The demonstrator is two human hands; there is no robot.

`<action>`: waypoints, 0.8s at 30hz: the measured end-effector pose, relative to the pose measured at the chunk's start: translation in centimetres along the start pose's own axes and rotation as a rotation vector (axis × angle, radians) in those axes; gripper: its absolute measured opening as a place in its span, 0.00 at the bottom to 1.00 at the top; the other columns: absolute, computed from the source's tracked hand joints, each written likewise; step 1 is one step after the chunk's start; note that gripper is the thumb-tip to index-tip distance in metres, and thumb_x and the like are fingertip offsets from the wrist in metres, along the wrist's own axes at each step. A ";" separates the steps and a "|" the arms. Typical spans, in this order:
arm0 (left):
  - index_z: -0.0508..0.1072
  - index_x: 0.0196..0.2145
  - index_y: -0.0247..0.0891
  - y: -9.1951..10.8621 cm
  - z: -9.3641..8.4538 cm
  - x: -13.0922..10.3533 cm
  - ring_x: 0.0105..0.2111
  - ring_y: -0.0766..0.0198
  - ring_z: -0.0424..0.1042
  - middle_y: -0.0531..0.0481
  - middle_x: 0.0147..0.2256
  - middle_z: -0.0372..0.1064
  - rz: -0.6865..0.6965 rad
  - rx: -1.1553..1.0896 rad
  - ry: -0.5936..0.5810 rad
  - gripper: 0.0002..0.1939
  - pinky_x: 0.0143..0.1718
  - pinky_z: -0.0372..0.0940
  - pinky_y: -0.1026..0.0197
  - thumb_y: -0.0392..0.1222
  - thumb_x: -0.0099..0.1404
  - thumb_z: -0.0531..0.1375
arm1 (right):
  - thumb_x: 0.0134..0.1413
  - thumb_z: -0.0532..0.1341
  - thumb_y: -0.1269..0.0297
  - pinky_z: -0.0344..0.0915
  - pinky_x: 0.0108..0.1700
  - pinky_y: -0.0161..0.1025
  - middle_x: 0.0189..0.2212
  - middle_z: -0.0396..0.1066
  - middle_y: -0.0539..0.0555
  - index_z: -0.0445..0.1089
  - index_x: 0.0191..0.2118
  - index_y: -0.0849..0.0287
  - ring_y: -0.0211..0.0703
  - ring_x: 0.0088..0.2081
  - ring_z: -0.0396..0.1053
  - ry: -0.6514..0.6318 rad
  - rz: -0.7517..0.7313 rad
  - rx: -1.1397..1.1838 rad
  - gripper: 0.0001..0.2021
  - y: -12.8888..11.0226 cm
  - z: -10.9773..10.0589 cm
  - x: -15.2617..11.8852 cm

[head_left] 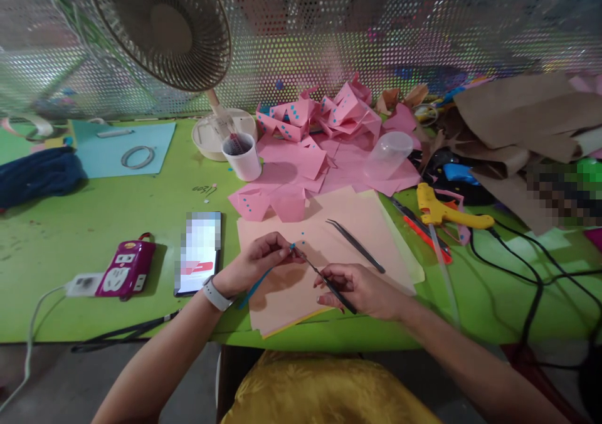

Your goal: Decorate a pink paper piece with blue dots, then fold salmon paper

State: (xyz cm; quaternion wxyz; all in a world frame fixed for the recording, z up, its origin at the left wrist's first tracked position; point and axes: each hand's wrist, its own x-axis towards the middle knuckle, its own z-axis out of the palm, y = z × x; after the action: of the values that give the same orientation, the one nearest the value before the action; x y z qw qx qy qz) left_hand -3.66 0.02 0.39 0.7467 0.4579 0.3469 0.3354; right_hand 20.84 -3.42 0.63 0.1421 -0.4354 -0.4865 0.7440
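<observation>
Over a stack of peach paper (286, 311), my left hand (263, 254) pinches a narrow blue paper strip (256, 287). The strip's long end hangs down toward the table edge, and its short tip shows at my fingertips. My right hand (350, 286) holds small dark-handled scissors (341, 297), whose thin metal blades point at that tip. Tiny blue paper bits (303, 242) lie on the peach sheet just beyond my fingers. Curved-tip tweezers (357, 247) rest on the paper to the right. Behind them stands a pink paper cutout (286, 203) with blue squares on it.
A fan (160, 29), a white cup (242, 157) and a heap of pink paper shapes (348, 113) stand at the back. To the right lie a yellow glue gun (451, 216), its cables and a red cutter (427, 239). A phone (200, 254) and purple power socket (126, 267) are left.
</observation>
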 end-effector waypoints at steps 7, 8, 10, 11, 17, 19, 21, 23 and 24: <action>0.71 0.35 0.35 0.2 0.0 0.0 0.45 0.58 0.77 0.42 0.40 0.77 0.005 0.013 0.005 0.10 0.51 0.69 0.54 0.45 0.66 0.64 | 0.40 0.73 0.47 0.58 0.30 0.33 0.29 0.66 0.48 0.70 0.39 0.61 0.35 0.29 0.62 0.005 -0.005 0.015 0.25 -0.2 0.2 0.0; 0.71 0.35 0.35 0.2 0.0 0.0 0.45 0.58 0.77 0.42 0.40 0.77 0.005 0.011 0.005 0.10 0.51 0.69 0.54 0.45 0.66 0.64 | 0.39 0.73 0.47 0.59 0.31 0.33 0.29 0.67 0.48 0.70 0.38 0.60 0.35 0.30 0.63 0.008 -0.007 0.016 0.25 -0.2 0.2 0.0; 0.71 0.35 0.35 0.3 0.0 0.0 0.45 0.58 0.77 0.42 0.40 0.77 0.002 0.010 0.003 0.09 0.51 0.69 0.55 0.44 0.66 0.64 | 0.39 0.74 0.47 0.60 0.31 0.34 0.30 0.68 0.49 0.70 0.38 0.60 0.36 0.32 0.64 0.016 -0.009 0.012 0.26 -0.2 0.2 0.0; 0.71 0.35 0.35 0.2 0.0 0.0 0.45 0.59 0.77 0.42 0.40 0.77 0.000 0.010 0.003 0.09 0.51 0.69 0.56 0.44 0.67 0.64 | 0.39 0.74 0.47 0.60 0.31 0.33 0.29 0.67 0.49 0.70 0.38 0.60 0.36 0.31 0.64 0.018 -0.007 0.009 0.25 -0.2 0.2 0.0; 0.72 0.36 0.35 0.0 -0.2 0.1 0.45 0.60 0.77 0.41 0.41 0.77 -0.013 -0.007 -0.006 0.09 0.51 0.69 0.57 0.44 0.67 0.63 | 0.40 0.73 0.47 0.57 0.29 0.33 0.28 0.66 0.47 0.70 0.38 0.61 0.34 0.28 0.61 0.020 -0.014 0.010 0.25 -0.2 0.3 -0.1; 0.72 0.36 0.35 -0.1 -0.2 0.1 0.45 0.60 0.77 0.42 0.41 0.77 -0.011 -0.016 -0.011 0.09 0.51 0.69 0.57 0.44 0.67 0.63 | 0.41 0.73 0.47 0.57 0.29 0.33 0.28 0.65 0.47 0.69 0.38 0.61 0.33 0.28 0.60 0.015 -0.010 0.004 0.25 -0.3 0.3 -0.1; 0.72 0.36 0.35 -0.1 -0.2 0.1 0.45 0.60 0.77 0.42 0.41 0.77 -0.009 -0.020 -0.012 0.08 0.51 0.69 0.57 0.43 0.67 0.63 | 0.41 0.73 0.47 0.56 0.29 0.33 0.27 0.65 0.47 0.69 0.38 0.61 0.34 0.28 0.59 0.014 -0.006 -0.005 0.25 -0.2 0.3 -0.1; 0.72 0.36 0.35 -0.1 -0.2 0.1 0.45 0.60 0.77 0.42 0.41 0.77 -0.011 -0.020 -0.012 0.08 0.51 0.69 0.57 0.43 0.67 0.63 | 0.41 0.73 0.47 0.56 0.28 0.33 0.28 0.65 0.47 0.70 0.39 0.61 0.34 0.28 0.60 0.017 -0.014 -0.013 0.25 0.0 0.2 -0.1; 0.72 0.36 0.35 -0.1 -0.2 0.1 0.45 0.60 0.77 0.42 0.41 0.77 -0.013 -0.019 -0.011 0.08 0.51 0.69 0.57 0.43 0.67 0.63 | 0.41 0.73 0.47 0.56 0.28 0.33 0.28 0.65 0.47 0.70 0.39 0.61 0.35 0.28 0.60 0.016 -0.019 -0.015 0.25 0.2 0.2 0.0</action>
State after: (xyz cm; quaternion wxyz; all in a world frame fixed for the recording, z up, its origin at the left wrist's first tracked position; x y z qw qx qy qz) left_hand -3.71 0.17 0.23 0.7552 0.4500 0.3426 0.3313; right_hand 20.76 -3.66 0.53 0.1495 -0.4380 -0.4951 0.7353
